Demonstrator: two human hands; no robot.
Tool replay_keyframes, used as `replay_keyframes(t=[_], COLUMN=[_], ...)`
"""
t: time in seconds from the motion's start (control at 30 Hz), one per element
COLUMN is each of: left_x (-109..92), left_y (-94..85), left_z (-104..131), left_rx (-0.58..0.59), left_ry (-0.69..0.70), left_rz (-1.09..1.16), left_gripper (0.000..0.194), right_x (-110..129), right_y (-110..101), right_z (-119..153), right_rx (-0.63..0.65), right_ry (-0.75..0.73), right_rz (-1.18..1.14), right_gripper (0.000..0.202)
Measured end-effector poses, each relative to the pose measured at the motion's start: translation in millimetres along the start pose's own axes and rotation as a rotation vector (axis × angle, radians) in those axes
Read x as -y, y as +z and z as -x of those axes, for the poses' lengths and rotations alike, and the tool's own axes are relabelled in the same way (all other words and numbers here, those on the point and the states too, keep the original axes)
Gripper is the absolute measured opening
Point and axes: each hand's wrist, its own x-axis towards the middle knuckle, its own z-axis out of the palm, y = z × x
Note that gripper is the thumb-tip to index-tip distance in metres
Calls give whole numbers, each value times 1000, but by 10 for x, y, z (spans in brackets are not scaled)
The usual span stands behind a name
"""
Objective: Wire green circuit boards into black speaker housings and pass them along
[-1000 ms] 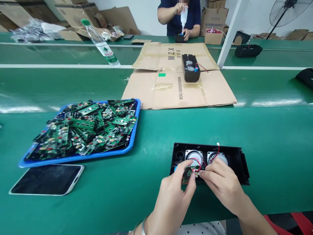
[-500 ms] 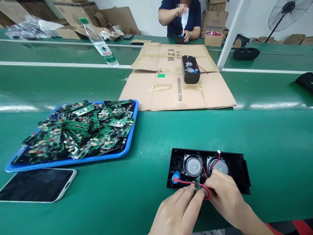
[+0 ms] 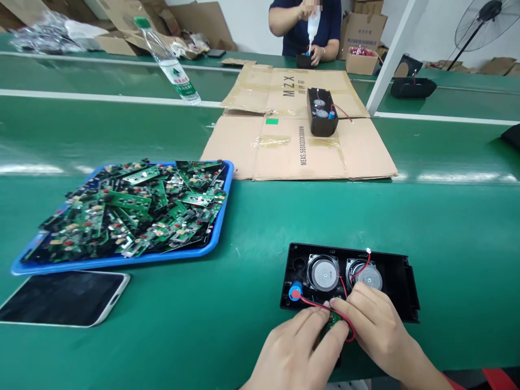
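A black speaker housing (image 3: 392,292) lies on the green bench with two round speakers (image 3: 325,273) inside. At its left end sits a blue cylinder (image 3: 296,291), from which a red wire (image 3: 319,304) loops over my fingers. At the housing's near edge, my left hand (image 3: 298,346) grips a small green circuit board (image 3: 333,319) between thumb and fingers. My right hand (image 3: 376,325) pinches the same board from the other side, its knuckles over the lower part of the right speaker. Most of the board is hidden by my fingers.
Left of the housing stands a blue tray (image 3: 225,208) heaped with circuit boards, with a phone (image 3: 60,298) before it. Beyond lies flattened cardboard (image 3: 268,160) bearing another housing (image 3: 323,127). A water bottle (image 3: 174,76) leans left. Across the bench, a person (image 3: 304,27) holds a white bottle.
My hands have drawn the circuit board slightly toward me, and more of its green surface shows between my fingers. The view has shifted a little.
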Motion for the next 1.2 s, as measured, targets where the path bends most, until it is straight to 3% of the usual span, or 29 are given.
replay_keyframes(t=[0.23, 0.3, 0.4, 0.5, 0.57, 0.73, 1.03, 1.2], left_x=[23, 53, 81, 59, 32, 24, 117, 127], left_y=[44, 61, 49, 3, -15, 45, 89, 68], left_z=[37, 47, 31, -13, -45, -104, -182, -177], left_rx=[-42, -71, -108, -97, -90, -177, -272, -279], left_ry=[-58, -127, -282, -380, -427, -499, -625, -638], left_rz=[15, 86, 131, 134, 132, 165, 203, 237], left_gripper=[23, 23, 22, 22, 23, 22, 22, 23], right_x=[-5, -9, -33, -68, -77, -46, -29, -26], right_y=[-14, -41, -73, -84, -89, -112, -126, -101], right_z=[20, 34, 45, 40, 31, -18, -31, -11], right_rx=[-22, -148, -377, -276, -218, -305, -299, -160], right_ry=[76, 196, 501, 677, 677, 613, 588, 536], right_rz=[-111, -120, -4, 48, -4, -71, -114, -165], right_gripper=[21, 24, 29, 48, 49, 12, 12, 11])
